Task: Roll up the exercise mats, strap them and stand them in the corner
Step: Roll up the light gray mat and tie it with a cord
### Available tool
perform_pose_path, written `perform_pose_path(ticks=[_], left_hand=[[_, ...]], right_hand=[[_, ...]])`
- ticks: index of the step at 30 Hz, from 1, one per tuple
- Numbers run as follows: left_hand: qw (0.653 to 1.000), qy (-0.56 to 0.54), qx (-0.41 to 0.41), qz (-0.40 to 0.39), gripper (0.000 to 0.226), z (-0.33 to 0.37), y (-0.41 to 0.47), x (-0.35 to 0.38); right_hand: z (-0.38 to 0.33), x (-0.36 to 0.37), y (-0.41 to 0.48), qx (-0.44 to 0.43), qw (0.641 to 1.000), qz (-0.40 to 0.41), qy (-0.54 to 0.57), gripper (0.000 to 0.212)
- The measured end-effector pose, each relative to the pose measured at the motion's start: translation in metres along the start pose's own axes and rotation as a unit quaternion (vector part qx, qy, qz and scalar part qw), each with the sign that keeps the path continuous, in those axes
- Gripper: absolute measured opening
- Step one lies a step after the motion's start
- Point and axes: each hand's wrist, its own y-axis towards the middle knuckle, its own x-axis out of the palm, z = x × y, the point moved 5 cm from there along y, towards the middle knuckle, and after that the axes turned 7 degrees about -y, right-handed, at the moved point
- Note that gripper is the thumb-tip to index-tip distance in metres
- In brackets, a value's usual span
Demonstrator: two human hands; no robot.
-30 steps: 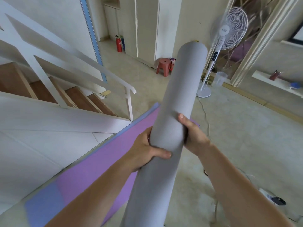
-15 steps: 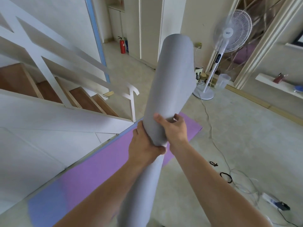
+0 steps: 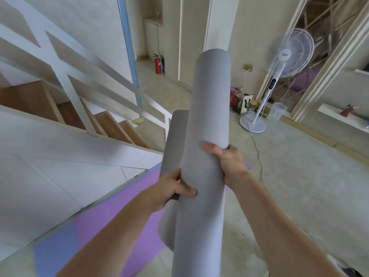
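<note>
A rolled grey exercise mat stands nearly upright in front of me, its top end pointing away. Its outer flap has come loose and bulges out on the left side of the roll. My left hand grips the mat at that loose edge, thumb across the front. My right hand clasps the roll from the right, slightly higher. A purple mat lies flat on the floor along the white stair wall, below and left of the roll. No strap is visible on the roll.
A white staircase with wooden steps and a railing fills the left. A standing fan with a cable across the floor is at the right rear, beside a box and a plastic jug. A red fire extinguisher stands by the cupboards.
The roll swung more upright and its outer layer loosened, opening a flap on the left. My left hand shifted lower onto that flap and my right hand moved to the roll's right side.
</note>
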Motion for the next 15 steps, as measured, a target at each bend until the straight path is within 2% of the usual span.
perform_pose_path(ticks=[2,5,6,8,10,11,13,14,15], left_hand=[[0.993,0.084,0.024,0.081,0.106,0.003,-0.002,-0.003],[0.962,0.227,0.070,0.134,0.136,0.002,-0.009,0.018],[0.948,0.241,0.088,0.187,0.137,0.002,-0.014,0.018],[0.939,0.184,0.134,0.258,0.119,-0.001,-0.020,0.007],[0.949,0.114,0.163,0.243,0.103,-0.001,-0.025,-0.007],[0.957,0.085,0.169,0.222,0.101,0.000,-0.026,-0.013],[0.972,0.033,0.185,0.144,0.095,0.009,-0.029,-0.013],[0.978,0.010,0.183,0.105,0.088,0.014,-0.031,-0.007],[0.982,-0.005,0.173,0.073,0.084,0.017,-0.032,-0.004]], right_hand=[[0.006,0.004,0.002,-0.004,0.993,0.097,-0.065,0.080],[0.006,0.027,-0.009,-0.014,0.979,0.138,-0.149,0.097],[0.006,0.035,-0.011,-0.017,0.977,0.131,-0.168,0.098],[0.005,0.042,-0.014,-0.025,0.985,0.085,-0.145,0.098],[-0.003,0.038,-0.013,-0.022,0.994,0.020,-0.104,0.103],[-0.006,0.033,-0.010,-0.017,0.995,-0.017,-0.099,0.099],[-0.015,0.027,-0.007,-0.041,0.991,-0.105,-0.068,0.067],[-0.017,0.025,-0.006,-0.051,0.987,-0.148,-0.038,0.064],[-0.020,0.025,-0.007,-0.054,0.982,-0.179,-0.017,0.076]])
